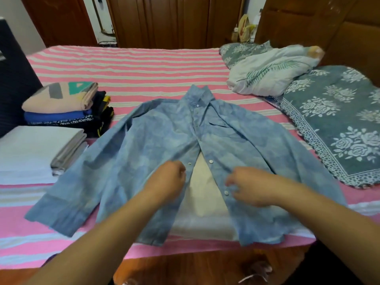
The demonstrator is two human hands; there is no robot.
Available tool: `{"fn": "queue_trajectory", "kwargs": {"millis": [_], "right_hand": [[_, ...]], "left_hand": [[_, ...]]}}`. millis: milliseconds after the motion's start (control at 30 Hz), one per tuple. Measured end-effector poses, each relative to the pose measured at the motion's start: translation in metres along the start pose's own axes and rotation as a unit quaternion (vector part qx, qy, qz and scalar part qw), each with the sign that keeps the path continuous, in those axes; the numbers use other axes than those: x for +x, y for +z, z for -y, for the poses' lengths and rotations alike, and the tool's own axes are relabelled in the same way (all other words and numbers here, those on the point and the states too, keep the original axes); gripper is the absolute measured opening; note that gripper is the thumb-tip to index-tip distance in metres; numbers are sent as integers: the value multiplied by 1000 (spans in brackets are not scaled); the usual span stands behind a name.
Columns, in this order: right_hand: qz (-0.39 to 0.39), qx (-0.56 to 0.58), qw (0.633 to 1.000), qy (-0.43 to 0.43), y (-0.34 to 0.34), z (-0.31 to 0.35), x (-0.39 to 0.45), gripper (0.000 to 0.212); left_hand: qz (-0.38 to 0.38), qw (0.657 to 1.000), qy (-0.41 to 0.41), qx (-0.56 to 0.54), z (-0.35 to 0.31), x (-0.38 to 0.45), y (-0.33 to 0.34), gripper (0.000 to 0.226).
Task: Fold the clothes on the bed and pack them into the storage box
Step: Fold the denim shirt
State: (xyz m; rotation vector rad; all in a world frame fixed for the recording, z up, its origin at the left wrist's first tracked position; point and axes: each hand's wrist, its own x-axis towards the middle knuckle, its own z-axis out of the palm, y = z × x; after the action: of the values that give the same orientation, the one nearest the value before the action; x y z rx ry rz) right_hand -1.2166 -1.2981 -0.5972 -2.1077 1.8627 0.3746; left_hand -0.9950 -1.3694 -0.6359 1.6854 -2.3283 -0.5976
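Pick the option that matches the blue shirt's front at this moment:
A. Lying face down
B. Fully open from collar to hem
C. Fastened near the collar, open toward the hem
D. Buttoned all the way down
C: the blue shirt is closed from the collar down to mid-chest, while below that its two front edges part by the left hand and right hand, showing pale lining.

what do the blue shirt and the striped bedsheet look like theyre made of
Blue shirt: looks like thin woven cotton or chambray, matte, mottled washed-out blue, with soft creases and white snap-like buttons. Striped bedsheet: seems a woven cotton-type cloth, matte, slightly coarse-looking, in pink and pale stripes. Neither fibre is certain.
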Motion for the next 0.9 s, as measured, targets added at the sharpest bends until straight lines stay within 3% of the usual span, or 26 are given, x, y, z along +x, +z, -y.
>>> {"fn": "queue_trajectory", "kwargs": {"millis": [67,100,167,300,400,533,600,667,733,800,900], "right_hand": [[-135,122,983,27,4,19,47,22],[-158,148,975,52,14,28,66,30],[-162,137,971,114,33,32,96,45],[-199,80,964,159,34,26,116,20],[-197,44,967,153,31,24,113,26],[-220,190,939,183,25,19,108,13],[-254,295,902,188,15,16,106,12],[-286,403,850,184,7,16,102,18],[-294,462,816,186,8,19,99,17],[-287,487,801,198,16,22,101,14],[-269,531,776,210,25,27,105,9]], "left_hand": [[-52,998,-37,9,1,25,17,26],[-60,996,-56,31,1,33,24,31],[-57,992,-90,65,-3,51,35,45],[-28,991,-100,84,-8,77,50,45],[-9,993,-104,59,-6,84,44,37],[-55,988,-25,142,-19,72,34,15],[-78,996,-12,43,-26,70,26,11],[-41,981,-78,-172,-25,76,20,17],[33,907,-164,-387,-23,77,16,15],[82,843,-214,-486,-21,74,17,10],[93,810,-234,-529,-25,69,16,15]]}}
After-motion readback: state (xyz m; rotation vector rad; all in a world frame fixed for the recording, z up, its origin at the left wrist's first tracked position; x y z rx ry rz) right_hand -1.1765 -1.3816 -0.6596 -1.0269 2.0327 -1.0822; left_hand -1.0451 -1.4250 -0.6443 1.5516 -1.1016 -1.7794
